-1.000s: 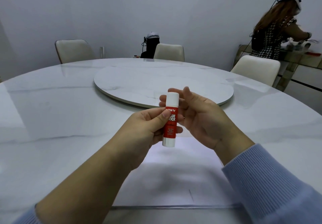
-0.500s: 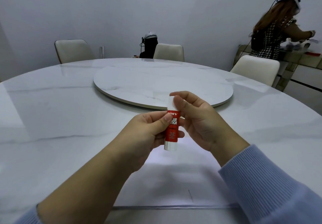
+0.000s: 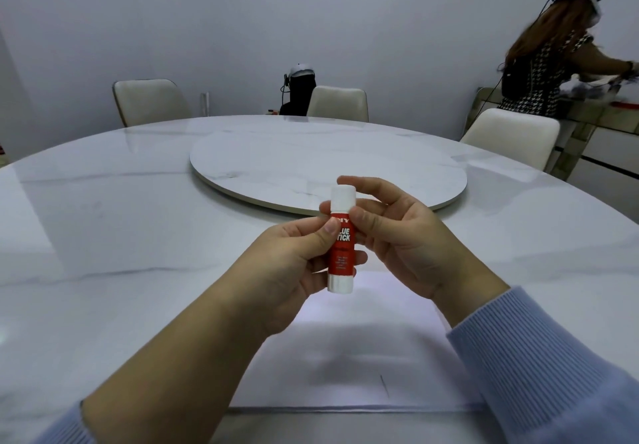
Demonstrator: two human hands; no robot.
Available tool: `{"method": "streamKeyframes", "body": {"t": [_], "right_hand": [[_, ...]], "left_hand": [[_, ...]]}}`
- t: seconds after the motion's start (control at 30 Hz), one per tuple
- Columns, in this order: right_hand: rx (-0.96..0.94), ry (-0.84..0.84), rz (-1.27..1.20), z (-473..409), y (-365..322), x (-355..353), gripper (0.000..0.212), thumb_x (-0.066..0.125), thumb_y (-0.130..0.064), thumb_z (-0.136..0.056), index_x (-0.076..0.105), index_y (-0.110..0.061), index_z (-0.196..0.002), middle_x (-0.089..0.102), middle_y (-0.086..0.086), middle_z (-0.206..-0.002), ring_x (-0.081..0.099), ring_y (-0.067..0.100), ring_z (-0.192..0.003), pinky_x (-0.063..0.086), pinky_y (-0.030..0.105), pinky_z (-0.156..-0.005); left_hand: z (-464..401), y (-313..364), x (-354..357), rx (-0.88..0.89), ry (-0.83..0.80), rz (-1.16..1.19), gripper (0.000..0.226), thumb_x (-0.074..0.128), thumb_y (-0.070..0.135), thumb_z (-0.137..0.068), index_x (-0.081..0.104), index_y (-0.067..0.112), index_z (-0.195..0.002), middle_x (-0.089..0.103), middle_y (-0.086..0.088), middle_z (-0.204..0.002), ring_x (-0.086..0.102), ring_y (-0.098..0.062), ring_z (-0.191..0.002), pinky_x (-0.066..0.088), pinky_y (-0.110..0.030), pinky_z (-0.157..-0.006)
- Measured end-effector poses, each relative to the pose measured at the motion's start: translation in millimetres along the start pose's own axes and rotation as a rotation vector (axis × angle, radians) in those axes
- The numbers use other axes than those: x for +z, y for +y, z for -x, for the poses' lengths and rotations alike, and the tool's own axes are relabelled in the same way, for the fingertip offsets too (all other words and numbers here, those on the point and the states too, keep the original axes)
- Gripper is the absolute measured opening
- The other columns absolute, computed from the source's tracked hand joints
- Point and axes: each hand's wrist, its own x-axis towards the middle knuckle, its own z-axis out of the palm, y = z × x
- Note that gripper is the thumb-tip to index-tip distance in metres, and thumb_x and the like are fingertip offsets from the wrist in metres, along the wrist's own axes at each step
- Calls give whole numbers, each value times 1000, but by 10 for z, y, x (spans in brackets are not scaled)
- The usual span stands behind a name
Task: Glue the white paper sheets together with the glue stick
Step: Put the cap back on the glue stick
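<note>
Glue stick (image 3: 341, 240), red-labelled with a white cap on top and a white base, held upright above the near part of a round white marble table (image 3: 103, 222). Left hand (image 3: 290, 267) grips the red barrel, its thumb pressed across the front of the label and its fingers curled behind. Right hand (image 3: 397, 239) closes loosely on the upper part of the tube: the thumb lies against the label just below the cap, the index finger arches behind the cap, and the remaining fingers are curled; the cap sits on the tube. White paper sheets (image 3: 345, 367) lie flat on the table directly below the hands, near the table's front edge, with a short dark mark close to their near border; how many sheets there are cannot be told. Both forearms show light blue ribbed sleeves (image 3: 553, 374), the left one pushed far back. Raised circular turntable (image 3: 328, 163) occupies the table's centre, well beyond the hands. Cream chairs (image 3: 152, 101) stand around the far rim, and a second person (image 3: 539, 63) stands at a side counter at far right.
</note>
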Motion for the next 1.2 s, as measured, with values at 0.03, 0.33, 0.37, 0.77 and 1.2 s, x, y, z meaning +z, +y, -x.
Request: {"method": "streamKeyframes", "body": {"t": [0.03, 0.33, 0.37, 0.77, 1.2], "right_hand": [[-20, 19, 53, -4, 5, 5, 33, 67, -18, -70, 68, -21, -103, 75, 8, -93, 66, 26, -91, 56, 29, -81], [-76, 70, 355, -57, -79, 7, 30, 67, 10, -76, 69, -16, -92, 75, -3, -75, 69, 9, -67, 55, 20, -68], [-82, 68, 364, -60, -87, 15, 31, 68, 10, -75, 69, -15, -92, 75, -2, -77, 70, 9, -66, 55, 20, -67], [-140, 51, 528, -44, -55, 33, 30, 68, -4, -82, 66, -25, -104, 73, 6, -102, 70, 11, -94, 56, 24, -78], [-195, 248, 543, -288, 319, -58, 42, 64, 5, -81, 62, -37, -91, 63, -4, -91, 62, 18, -85, 56, 39, -85]], "left_hand": [[2, -1, -1, -2, 4, 0, 25, 56, 21, -76, 68, 7, -92, 76, -6, -80, 72, -18, -65, 59, -29, -59], [-54, -28, -33, 24, 105, -114, 16, 52, 11, -90, 68, 9, -92, 75, -2, -73, 70, -18, -61, 53, -34, -66], [-59, -26, -39, 28, 111, -112, 16, 52, 11, -90, 68, 8, -92, 75, -2, -73, 70, -18, -60, 53, -33, -66], [-88, -47, -41, 78, 116, -77, 20, 53, 11, -88, 68, 6, -101, 74, -5, -82, 73, -21, -75, 57, -29, -71], [-300, -126, -90, 223, 321, -663, 22, 56, 11, -91, 67, 24, -105, 67, 16, -79, 60, 5, -78, 45, -3, -69]]}}
